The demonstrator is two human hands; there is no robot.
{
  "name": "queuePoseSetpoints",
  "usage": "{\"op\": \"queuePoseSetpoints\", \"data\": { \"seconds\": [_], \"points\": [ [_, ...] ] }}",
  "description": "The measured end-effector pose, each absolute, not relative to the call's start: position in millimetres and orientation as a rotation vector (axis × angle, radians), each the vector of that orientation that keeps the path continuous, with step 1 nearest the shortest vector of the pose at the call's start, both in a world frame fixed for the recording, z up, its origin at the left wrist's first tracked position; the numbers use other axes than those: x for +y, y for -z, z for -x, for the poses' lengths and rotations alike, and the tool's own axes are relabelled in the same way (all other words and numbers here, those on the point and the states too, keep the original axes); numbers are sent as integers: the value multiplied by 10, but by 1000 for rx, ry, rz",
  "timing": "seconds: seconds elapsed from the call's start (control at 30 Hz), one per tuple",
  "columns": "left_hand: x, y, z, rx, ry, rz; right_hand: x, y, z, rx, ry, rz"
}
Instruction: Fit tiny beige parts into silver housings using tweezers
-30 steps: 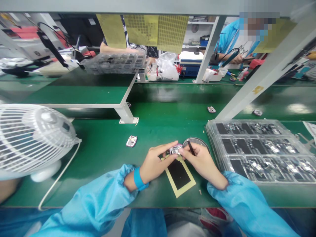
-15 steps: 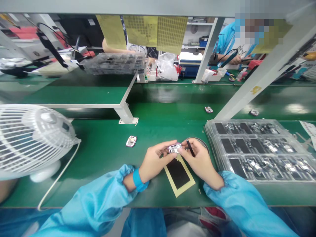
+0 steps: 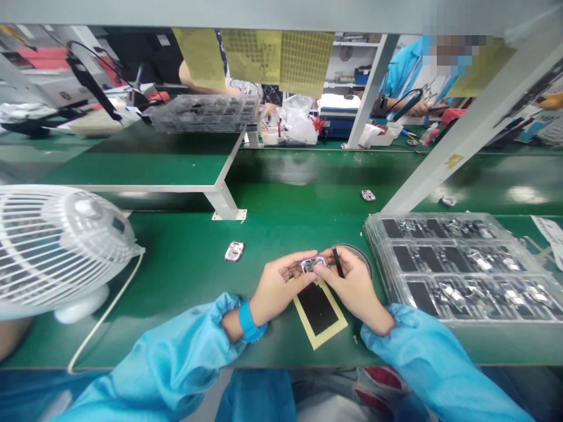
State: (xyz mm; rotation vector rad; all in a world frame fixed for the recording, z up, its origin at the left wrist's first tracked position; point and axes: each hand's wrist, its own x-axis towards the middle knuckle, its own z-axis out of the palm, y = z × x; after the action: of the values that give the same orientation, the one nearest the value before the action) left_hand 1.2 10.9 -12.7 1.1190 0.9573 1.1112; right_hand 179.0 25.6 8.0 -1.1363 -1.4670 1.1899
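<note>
One small device housing (image 3: 313, 264): sitting between both hands over the counter (image 3: 197, 275), its inner side with metal parts facing up.
Left hand (image 3: 276, 287): gripping the housing from its left, fingers curling behind and thumb reaching along the near edge.
Right hand (image 3: 355, 287): pressing its thumb on the near right of the housing while holding a dark flat stick (image 3: 338, 262), which is slanting up between its fingers.
Black sheet (image 3: 317, 310): lying on the counter just below the hands, a pale yellow border framing it.
Round dish (image 3: 364, 255): resting behind the right hand, which is partly hiding it.
Clear compartment tray (image 3: 379, 258): standing to the right, holding dark panels and small metallic parts in rows.
Loose housing (image 3: 234, 251): lying left of the hands, well apart from them.
Two farther housings (image 3: 368, 196): resting toward the back, near a slanting white post (image 3: 440, 158).
White fan (image 3: 65, 252): standing at the far left, its cord (image 3: 109, 321) trailing toward the near edge.
Co-worker (image 3: 402, 73): working across the counter in a blue garment.
</note>
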Motion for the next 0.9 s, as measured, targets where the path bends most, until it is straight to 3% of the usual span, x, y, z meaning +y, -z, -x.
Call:
{"op": "queuePoseSetpoints", "data": {
  "seconds": [0.9],
  "points": [
    [111, 40, 49, 863, -1091, -1120, 280, 20, -1804, -1481, -1264, 1171]
  ]
}}
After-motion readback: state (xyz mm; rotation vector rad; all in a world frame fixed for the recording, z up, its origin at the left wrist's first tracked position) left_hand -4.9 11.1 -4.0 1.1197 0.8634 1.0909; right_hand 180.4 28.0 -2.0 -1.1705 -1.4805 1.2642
